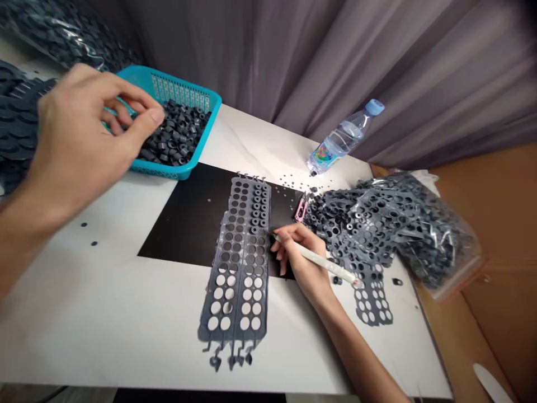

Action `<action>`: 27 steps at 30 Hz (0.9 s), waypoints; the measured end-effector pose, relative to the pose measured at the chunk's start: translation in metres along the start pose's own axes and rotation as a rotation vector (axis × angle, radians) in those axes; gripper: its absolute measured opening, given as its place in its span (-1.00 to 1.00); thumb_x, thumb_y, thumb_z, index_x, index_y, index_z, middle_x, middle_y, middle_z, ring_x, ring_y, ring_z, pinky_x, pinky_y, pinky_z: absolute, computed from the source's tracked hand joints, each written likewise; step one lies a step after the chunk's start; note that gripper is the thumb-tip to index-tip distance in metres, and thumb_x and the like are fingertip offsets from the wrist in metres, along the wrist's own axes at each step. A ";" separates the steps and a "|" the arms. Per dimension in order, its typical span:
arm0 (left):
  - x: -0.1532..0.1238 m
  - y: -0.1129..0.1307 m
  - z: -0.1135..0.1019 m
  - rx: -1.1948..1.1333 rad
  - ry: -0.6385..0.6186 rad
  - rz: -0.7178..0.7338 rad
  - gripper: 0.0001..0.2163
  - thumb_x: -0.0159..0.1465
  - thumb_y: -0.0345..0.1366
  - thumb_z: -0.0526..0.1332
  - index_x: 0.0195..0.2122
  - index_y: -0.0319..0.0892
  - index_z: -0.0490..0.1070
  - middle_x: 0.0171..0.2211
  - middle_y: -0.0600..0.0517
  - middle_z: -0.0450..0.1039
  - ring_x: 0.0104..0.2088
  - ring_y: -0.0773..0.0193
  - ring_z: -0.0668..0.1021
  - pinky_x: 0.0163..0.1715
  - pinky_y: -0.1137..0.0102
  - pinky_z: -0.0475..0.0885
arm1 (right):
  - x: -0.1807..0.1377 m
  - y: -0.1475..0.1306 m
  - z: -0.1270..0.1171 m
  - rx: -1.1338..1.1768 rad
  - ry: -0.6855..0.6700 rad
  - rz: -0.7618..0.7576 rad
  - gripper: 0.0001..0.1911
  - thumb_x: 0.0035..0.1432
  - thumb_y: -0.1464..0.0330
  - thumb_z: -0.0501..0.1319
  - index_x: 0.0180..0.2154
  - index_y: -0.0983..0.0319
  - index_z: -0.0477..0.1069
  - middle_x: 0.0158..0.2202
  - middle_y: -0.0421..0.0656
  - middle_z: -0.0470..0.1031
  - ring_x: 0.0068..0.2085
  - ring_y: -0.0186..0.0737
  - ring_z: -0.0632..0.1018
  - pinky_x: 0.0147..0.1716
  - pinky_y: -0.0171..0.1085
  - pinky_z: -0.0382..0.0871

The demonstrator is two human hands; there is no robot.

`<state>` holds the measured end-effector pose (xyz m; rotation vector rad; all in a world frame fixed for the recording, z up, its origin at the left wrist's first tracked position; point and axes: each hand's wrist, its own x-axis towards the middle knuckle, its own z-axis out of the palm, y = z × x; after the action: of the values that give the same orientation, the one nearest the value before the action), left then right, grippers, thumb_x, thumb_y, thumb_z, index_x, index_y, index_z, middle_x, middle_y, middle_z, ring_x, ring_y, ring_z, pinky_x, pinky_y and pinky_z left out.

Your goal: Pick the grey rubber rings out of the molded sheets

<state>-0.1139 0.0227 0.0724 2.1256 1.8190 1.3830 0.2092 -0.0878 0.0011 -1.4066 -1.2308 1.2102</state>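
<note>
My left hand (pixel 90 120) is raised in front of a blue plastic basket (pixel 217 106) of small dark rubber rings (pixel 178 137). Its thumb and forefinger are pinched together, and anything between them is too small to make out. In my right hand (pixel 305 252) is a white pen-shaped tool (pixel 321 260), its tip beside a long dark grey rubber sheet (pixel 241 235). The sheet has rows of round holes; at its upper right, several rings stand in two columns. Its upper part lies over a black mat (pixel 180 224), its lower part over the white table.
Pink thread snips (pixel 301 207) lie right of the sheet, near small round scraps. A water bottle (pixel 342 140) lies tilted behind them. At right are a heap of perforated sheets (pixel 361 218) and a clear bag (pixel 444 246); more dark sheets (pixel 19 123) lie at left.
</note>
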 end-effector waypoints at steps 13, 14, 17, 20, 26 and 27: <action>-0.045 0.041 0.038 -0.190 -0.417 0.323 -0.88 0.48 -0.29 0.15 -0.16 -0.12 0.48 -0.25 0.05 0.46 -0.19 0.22 0.48 -0.06 0.28 0.43 | -0.003 -0.009 0.010 -0.083 -0.042 -0.003 -0.71 0.36 0.11 0.30 -0.22 0.21 0.49 -0.41 -0.19 0.55 -0.55 -0.35 0.47 -0.67 -0.41 0.39; -0.055 0.049 0.044 -0.233 -0.525 0.342 -0.88 0.48 -0.30 0.14 -0.14 -0.12 0.47 -0.19 0.03 0.49 -0.13 0.21 0.50 -0.04 0.28 0.43 | -0.003 -0.008 0.011 -0.075 -0.057 0.009 -0.71 0.35 0.10 0.30 -0.21 0.21 0.49 -0.41 -0.18 0.55 -0.53 -0.33 0.48 -0.67 -0.42 0.40; -0.078 0.057 0.058 -0.302 -0.714 0.347 -0.87 0.49 -0.32 0.13 -0.02 -0.11 0.45 -0.04 0.01 0.50 0.01 0.18 0.53 0.05 0.27 0.43 | -0.001 -0.006 0.014 -0.063 -0.074 0.022 -0.69 0.33 0.09 0.31 -0.21 0.21 0.50 -0.41 -0.16 0.56 -0.49 -0.30 0.50 -0.67 -0.43 0.40; -0.085 0.051 0.064 -0.314 -0.764 0.338 -0.85 0.50 -0.31 0.14 0.03 -0.09 0.45 -0.03 0.01 0.50 0.02 0.17 0.54 0.06 0.24 0.44 | 0.000 -0.005 0.014 -0.056 -0.074 0.024 -0.70 0.33 0.09 0.31 -0.22 0.20 0.50 -0.41 -0.16 0.56 -0.48 -0.29 0.50 -0.68 -0.44 0.38; -0.083 0.051 0.064 -0.291 -0.777 0.369 -0.85 0.51 -0.30 0.16 0.05 -0.09 0.45 -0.03 0.01 0.50 0.01 0.16 0.55 0.05 0.23 0.44 | -0.001 -0.005 0.015 -0.059 -0.084 0.025 -0.72 0.35 0.11 0.30 -0.21 0.20 0.49 -0.39 -0.16 0.57 -0.46 -0.29 0.49 -0.67 -0.44 0.36; -0.083 0.052 0.064 -0.280 -0.777 0.385 -0.84 0.51 -0.30 0.15 0.06 -0.09 0.45 -0.02 0.01 0.51 0.01 0.16 0.55 0.05 0.22 0.43 | -0.001 -0.005 0.015 -0.060 -0.086 0.025 -0.72 0.35 0.11 0.31 -0.21 0.20 0.48 -0.39 -0.16 0.57 -0.46 -0.29 0.49 -0.66 -0.44 0.36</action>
<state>-0.0280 -0.0282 0.0120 2.4249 0.9121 0.6106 0.1938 -0.0879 0.0047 -1.4297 -1.3219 1.2716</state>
